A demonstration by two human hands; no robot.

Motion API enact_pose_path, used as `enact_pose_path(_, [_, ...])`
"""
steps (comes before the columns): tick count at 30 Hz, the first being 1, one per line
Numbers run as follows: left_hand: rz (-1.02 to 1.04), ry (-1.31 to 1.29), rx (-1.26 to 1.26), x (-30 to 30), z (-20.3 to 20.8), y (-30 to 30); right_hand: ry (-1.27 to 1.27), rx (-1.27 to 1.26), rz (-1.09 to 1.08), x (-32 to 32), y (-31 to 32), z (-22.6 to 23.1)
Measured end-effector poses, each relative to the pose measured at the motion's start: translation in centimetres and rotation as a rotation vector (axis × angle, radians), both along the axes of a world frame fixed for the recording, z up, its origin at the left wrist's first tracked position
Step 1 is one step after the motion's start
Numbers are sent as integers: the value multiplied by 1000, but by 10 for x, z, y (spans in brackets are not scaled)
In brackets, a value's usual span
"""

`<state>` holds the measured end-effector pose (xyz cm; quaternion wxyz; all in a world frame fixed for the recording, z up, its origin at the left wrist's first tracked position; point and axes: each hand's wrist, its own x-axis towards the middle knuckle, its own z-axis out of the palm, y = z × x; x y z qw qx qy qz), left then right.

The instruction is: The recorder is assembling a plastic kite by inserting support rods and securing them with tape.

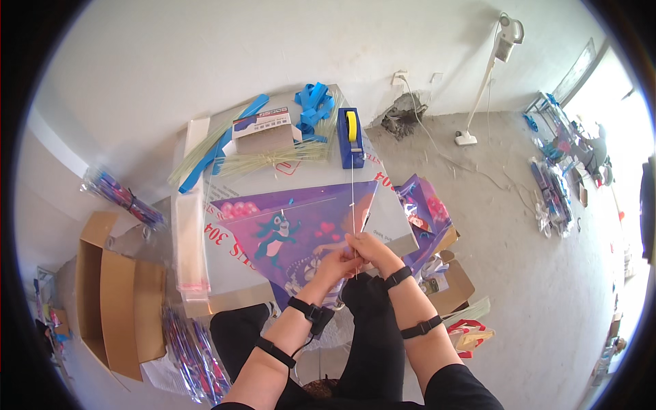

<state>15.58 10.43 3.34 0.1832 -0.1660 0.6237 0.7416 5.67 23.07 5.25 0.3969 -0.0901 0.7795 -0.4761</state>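
Note:
My left hand (335, 265) and my right hand (374, 251) are close together at the table's near edge, fingers closed around a thin white rod (352, 188). The rod runs away from me toward a blue tape dispenser (351, 158) with a yellow roll. A small pale piece sits partway along it. Beneath the rod lies a purple printed kite sheet (307, 229) with a cartoon animal and hearts. Its near end hangs over the edge toward my lap. My fingers hide the part of the rod they grip.
On the table (307, 172) lie a small open carton (263, 135), blue strips (316, 106), bundled pale rods (266, 162) and clear plastic sleeves (193, 239). More purple sheets (427, 212) are at the right edge. Cardboard boxes (121, 301) stand left; a stick vacuum (482, 82) leans on the wall.

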Motion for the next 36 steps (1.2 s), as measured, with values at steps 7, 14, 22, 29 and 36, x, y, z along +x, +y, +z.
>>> enact_pose_path(7, [36,-117,170,-3,11,2,-5,-30,-36,-2,3,-3])
enact_pose_path(14, [69,-120,181,2,20,-5,428,58,-249,-86,-7,6])
enact_pose_path(22, [96,-88,305,3,16,1,873,276,-345,-225,-50,-2])
enact_pose_path(29, [110,-98,294,4,16,-3,386,42,-497,-247,-79,-5])
enact_pose_path(36, [97,-98,278,5,13,3,154,-180,-690,-227,-75,8])
